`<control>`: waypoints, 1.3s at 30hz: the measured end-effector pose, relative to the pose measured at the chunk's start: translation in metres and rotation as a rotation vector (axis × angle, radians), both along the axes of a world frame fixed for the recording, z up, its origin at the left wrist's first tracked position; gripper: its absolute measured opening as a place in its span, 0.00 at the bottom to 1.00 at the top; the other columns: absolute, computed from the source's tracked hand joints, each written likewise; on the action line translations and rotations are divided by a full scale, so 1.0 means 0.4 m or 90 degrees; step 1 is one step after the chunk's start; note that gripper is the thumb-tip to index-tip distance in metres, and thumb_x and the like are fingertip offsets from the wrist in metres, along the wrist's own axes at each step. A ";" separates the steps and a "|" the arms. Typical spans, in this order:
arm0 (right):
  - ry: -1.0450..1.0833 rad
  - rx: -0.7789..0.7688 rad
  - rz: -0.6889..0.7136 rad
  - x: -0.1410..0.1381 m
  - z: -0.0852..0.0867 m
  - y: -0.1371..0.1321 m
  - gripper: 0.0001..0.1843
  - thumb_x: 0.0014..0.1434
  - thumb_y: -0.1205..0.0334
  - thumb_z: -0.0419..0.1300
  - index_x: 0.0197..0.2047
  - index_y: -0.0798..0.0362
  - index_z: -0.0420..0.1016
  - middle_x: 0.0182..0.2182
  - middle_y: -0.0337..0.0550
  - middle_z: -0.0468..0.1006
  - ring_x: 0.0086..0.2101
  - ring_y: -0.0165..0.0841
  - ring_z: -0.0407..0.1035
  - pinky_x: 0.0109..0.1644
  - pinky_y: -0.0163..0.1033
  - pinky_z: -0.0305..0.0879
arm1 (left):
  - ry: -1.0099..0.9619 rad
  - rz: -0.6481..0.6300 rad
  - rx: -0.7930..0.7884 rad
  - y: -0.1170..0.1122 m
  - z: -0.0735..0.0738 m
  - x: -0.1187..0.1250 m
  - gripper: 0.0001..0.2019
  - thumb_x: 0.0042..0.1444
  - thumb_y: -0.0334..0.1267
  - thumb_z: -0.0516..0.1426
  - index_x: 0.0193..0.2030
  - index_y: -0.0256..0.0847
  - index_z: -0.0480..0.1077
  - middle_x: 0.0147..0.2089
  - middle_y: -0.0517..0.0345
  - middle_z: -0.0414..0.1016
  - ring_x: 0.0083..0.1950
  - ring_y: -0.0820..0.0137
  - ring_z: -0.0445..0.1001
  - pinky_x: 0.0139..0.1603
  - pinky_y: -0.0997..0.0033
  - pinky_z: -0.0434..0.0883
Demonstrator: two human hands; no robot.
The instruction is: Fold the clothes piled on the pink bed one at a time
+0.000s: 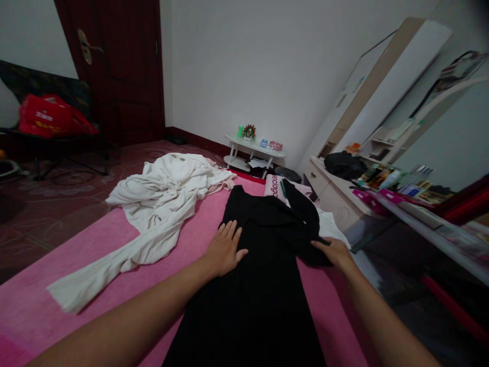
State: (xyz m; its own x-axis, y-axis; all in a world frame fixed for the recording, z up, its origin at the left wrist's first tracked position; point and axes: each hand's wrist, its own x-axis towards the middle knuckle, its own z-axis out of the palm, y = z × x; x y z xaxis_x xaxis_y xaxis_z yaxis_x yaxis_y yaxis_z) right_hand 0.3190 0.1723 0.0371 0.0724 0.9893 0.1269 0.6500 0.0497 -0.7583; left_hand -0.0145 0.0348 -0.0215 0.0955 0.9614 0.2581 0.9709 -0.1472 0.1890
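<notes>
Pink bedding (110, 232) under a black garment (263, 285), two hands on it

The garment lies lengthwise down the middle of the bedding, beside a crumpled white garment (171, 186). The left hand (225, 250) rests palm down on its left edge, fingers extended and slightly spread, gripping nothing. The right hand (334, 253) pinches a black sleeve (311, 250) folded across to the right; its fingers are partly hidden, so the exact hold is unclear. Dark cloth obscures the folds, the lower end runs out of frame, and lettering on a pale pink cloth (273, 184) is partly covered.
</notes>
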 end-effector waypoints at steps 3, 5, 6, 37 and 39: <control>0.278 0.083 -0.166 -0.020 0.119 0.057 0.12 0.35 0.64 0.68 0.26 0.53 0.72 0.18 0.35 0.73 0.21 0.34 0.70 0.24 0.37 0.69 | -0.037 -0.008 -0.001 -0.001 0.000 -0.002 0.33 0.62 0.53 0.48 0.66 0.29 0.57 0.71 0.35 0.47 0.71 0.51 0.46 0.70 0.50 0.46; 0.474 0.191 -0.214 -0.067 0.198 0.054 0.16 0.33 0.68 0.68 0.29 0.53 0.72 0.22 0.33 0.74 0.24 0.32 0.71 0.28 0.37 0.72 | -0.093 -0.022 -0.001 0.001 0.000 -0.010 0.34 0.61 0.54 0.49 0.67 0.30 0.56 0.71 0.36 0.48 0.71 0.51 0.45 0.70 0.49 0.46; 0.512 0.244 -0.185 -0.100 0.233 0.033 0.17 0.33 0.68 0.68 0.31 0.53 0.72 0.24 0.32 0.75 0.25 0.31 0.71 0.30 0.36 0.72 | -0.137 -0.030 0.001 0.002 0.001 -0.016 0.35 0.61 0.55 0.49 0.67 0.31 0.54 0.71 0.37 0.48 0.71 0.52 0.45 0.70 0.50 0.46; -0.145 0.040 0.656 -0.488 0.037 -0.407 0.27 0.57 0.46 0.61 0.57 0.47 0.70 0.61 0.46 0.65 0.61 0.41 0.57 0.65 0.49 0.50 | -0.351 0.010 0.087 0.243 0.024 -0.111 0.22 0.54 0.31 0.56 0.57 0.39 0.69 0.59 0.45 0.67 0.63 0.58 0.63 0.64 0.56 0.60; -0.196 0.033 0.698 -0.495 0.012 -0.418 0.33 0.59 0.44 0.58 0.64 0.45 0.60 0.67 0.45 0.54 0.66 0.42 0.46 0.68 0.56 0.40 | -0.312 0.014 0.076 0.296 0.030 -0.113 0.22 0.54 0.31 0.56 0.58 0.38 0.68 0.60 0.43 0.65 0.64 0.55 0.62 0.65 0.55 0.59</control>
